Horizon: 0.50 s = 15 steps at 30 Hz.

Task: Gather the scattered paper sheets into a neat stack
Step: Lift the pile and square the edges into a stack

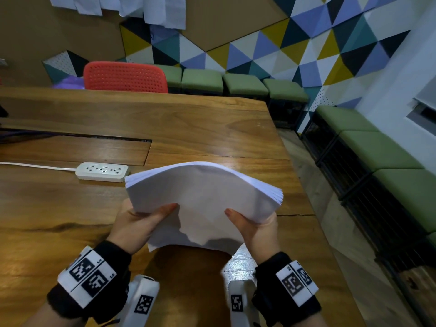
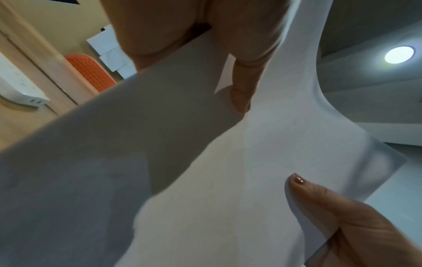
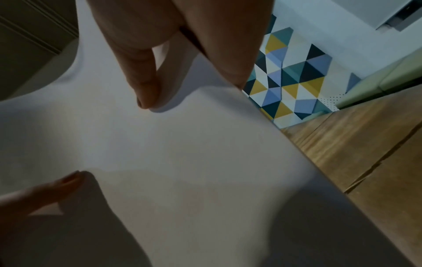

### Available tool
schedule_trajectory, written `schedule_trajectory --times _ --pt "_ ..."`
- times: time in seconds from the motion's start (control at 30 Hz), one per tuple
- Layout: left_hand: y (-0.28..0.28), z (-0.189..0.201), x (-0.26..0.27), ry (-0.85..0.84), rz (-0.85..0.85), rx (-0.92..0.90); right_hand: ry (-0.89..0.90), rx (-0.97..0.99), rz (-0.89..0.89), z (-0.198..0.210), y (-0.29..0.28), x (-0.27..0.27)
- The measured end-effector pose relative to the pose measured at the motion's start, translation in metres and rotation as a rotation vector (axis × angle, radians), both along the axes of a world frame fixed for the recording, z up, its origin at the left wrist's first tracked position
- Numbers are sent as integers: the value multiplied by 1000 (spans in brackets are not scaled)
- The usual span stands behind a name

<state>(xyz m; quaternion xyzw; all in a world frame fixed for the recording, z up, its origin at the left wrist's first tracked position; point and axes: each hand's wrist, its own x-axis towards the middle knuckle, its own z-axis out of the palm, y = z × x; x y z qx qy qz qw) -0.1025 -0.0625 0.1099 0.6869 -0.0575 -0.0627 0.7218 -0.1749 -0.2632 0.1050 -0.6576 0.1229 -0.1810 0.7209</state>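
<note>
A bundle of white paper sheets (image 1: pixel 203 201) is held up above the wooden table (image 1: pixel 212 128), bowed into an arch, its far edges fanned slightly. My left hand (image 1: pixel 141 220) grips its left side, thumb on top and fingers hidden beneath. My right hand (image 1: pixel 254 225) grips the right side the same way. In the left wrist view the paper (image 2: pixel 205 162) fills the frame, with my left thumb (image 2: pixel 242 90) on it and the other hand's thumb (image 2: pixel 319 198) lower right. The right wrist view shows the sheets (image 3: pixel 182 153) under my thumb (image 3: pixel 146 86).
A white power strip (image 1: pixel 102 171) with its cord lies on the table just behind the paper at the left. A red chair (image 1: pixel 125 77) stands at the table's far side. Green benches (image 1: pixel 243 84) line the wall. The table's right edge (image 1: pixel 304 185) runs close to my right hand.
</note>
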Motion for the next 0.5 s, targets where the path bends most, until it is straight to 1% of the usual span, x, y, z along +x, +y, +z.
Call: schedule_trajectory --times 0.13,0.2,0.23,0.3,0.37,0.43,0.5 --pt "3 -6 -1 41 -32 0 49 -44 -11 -6 4 -1" --pt "5 0 -2 -11 -28 30 31 -33 -6 0 6 -3" --pt "7 7 -1 -63 -23 16 -24 -25 -10 8 3 -4" --pt "11 23 4 -183 -8 -76 -190 -149 -12 31 -2 -7" --pt "15 35 10 -294 -12 -139 -316 -228 27 49 -8 -7" --pt "13 43 9 -353 -4 -151 -370 -208 35 55 -9 -6" --pt "10 47 6 -367 18 -118 -373 -185 32 56 -9 -4"
